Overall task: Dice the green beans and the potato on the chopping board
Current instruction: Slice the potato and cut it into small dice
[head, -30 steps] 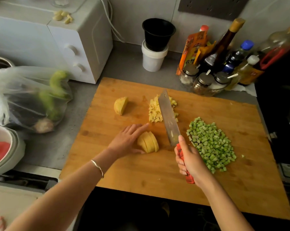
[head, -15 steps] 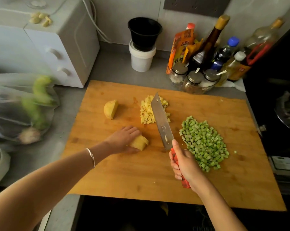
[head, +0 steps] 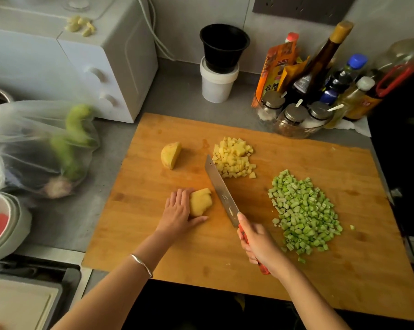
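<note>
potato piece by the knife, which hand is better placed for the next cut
Right. The right hand grips the knife, whose blade is just right of the potato piece. The left hand holds that piece from the other side, so it likely serves best steadying.

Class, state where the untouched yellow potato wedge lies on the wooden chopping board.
Head view: the yellow potato wedge sits at the wooden chopping board's far left, left of the diced potato pile and beyond the left hand.
</note>
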`<state>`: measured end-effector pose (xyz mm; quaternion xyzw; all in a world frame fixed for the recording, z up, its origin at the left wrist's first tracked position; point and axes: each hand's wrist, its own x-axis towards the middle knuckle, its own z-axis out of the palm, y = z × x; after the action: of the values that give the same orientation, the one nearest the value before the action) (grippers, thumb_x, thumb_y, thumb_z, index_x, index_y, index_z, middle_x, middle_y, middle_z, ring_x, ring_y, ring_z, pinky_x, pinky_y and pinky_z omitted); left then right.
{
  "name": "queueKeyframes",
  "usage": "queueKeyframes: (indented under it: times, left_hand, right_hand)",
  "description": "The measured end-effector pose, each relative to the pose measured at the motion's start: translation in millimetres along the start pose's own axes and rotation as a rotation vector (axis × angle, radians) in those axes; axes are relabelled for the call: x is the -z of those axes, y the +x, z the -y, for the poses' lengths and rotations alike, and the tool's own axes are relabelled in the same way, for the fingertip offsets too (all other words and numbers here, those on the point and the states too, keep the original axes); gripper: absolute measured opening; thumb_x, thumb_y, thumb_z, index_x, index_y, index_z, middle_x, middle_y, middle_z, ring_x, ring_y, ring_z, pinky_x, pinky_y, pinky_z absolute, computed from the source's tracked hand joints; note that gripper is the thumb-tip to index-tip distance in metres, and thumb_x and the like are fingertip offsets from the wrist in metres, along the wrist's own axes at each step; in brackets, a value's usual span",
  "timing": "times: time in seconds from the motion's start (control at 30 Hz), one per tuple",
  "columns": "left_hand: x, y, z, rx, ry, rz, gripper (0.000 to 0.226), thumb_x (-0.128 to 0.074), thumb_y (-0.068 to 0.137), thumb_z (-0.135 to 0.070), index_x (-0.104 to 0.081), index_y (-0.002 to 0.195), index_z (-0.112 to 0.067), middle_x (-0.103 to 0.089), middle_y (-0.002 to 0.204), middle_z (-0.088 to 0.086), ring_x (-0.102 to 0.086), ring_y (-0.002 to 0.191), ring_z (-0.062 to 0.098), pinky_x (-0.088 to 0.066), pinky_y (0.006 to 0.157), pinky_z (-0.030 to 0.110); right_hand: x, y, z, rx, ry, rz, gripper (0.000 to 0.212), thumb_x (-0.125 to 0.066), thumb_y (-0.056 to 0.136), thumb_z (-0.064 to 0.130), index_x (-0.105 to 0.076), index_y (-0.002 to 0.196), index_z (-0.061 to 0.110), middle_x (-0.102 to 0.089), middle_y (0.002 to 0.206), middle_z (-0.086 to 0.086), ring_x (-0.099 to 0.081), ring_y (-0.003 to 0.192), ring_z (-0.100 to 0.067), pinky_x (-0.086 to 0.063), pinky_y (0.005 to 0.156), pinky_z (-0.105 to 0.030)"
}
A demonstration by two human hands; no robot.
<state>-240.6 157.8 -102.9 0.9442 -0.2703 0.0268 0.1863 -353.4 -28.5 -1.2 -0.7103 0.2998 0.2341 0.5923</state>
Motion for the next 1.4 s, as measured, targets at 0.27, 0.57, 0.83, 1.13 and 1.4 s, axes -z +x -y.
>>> queueKeyframes:
  times: [0.27, 0.57, 0.83, 1.13, 1.4]
  left_hand:
    - [-3, -1, -5, 0.022, 0.026, -0.031, 0.080, -0.016, 0.086, -0.076, -0.043, 0.119, -0.009, -0.057, 0.102, 0.009, -0.049, 0.086, 0.023, -0.050, 0.070, 0.035]
    - [-5, 8, -15, 0.018, -0.065, -0.008, 0.079, -0.020, 0.084, -0.078, -0.041, 0.118, -0.009, -0.054, 0.102, 0.010, -0.053, 0.088, 0.025, -0.049, 0.076, 0.037]
    - [-2, -5, -17, 0.099, -0.219, -0.013, 0.086, -0.035, 0.079, -0.079, -0.040, 0.131, -0.011, -0.052, 0.116, 0.006, -0.049, 0.105, 0.022, -0.041, 0.092, 0.034]
    - [2, -11, -15, 0.206, -0.448, -0.163, 0.062, -0.070, 0.073, -0.053, -0.056, 0.122, -0.017, -0.060, 0.115, -0.005, -0.047, 0.102, 0.008, -0.043, 0.089, 0.027]
    - [4, -10, -15, 0.217, -0.444, -0.132, 0.063, -0.066, 0.073, -0.057, -0.055, 0.123, -0.020, -0.059, 0.117, -0.007, -0.047, 0.106, 0.009, -0.037, 0.090, 0.023]
  right_hand:
    - [-23, 6, -8, 0.037, -0.160, -0.024, 0.054, -0.032, 0.096, 0.060, -0.041, 0.065, 0.016, -0.033, 0.040, 0.008, -0.030, 0.033, -0.004, -0.024, 0.043, -0.022]
    - [-16, 7, -6, 0.033, -0.092, -0.042, 0.052, -0.033, 0.098, 0.056, -0.039, 0.069, 0.013, -0.029, 0.041, 0.007, -0.026, 0.032, -0.007, -0.022, 0.036, -0.021]
    - [-15, 10, -9, 0.082, -0.220, -0.101, 0.058, -0.030, 0.090, 0.066, -0.041, 0.063, 0.016, -0.034, 0.040, 0.007, -0.031, 0.034, -0.004, -0.025, 0.043, -0.021]
    - [-13, -3, 6, 0.124, -0.026, -0.026, 0.054, -0.030, 0.098, 0.056, -0.038, 0.064, 0.015, -0.026, 0.045, 0.003, -0.021, 0.034, -0.011, -0.016, 0.037, -0.020]
    - [-15, -2, 10, 0.109, -0.109, 0.002, 0.055, -0.027, 0.100, 0.055, -0.036, 0.063, 0.015, -0.026, 0.044, 0.003, -0.023, 0.033, -0.010, -0.019, 0.035, -0.021]
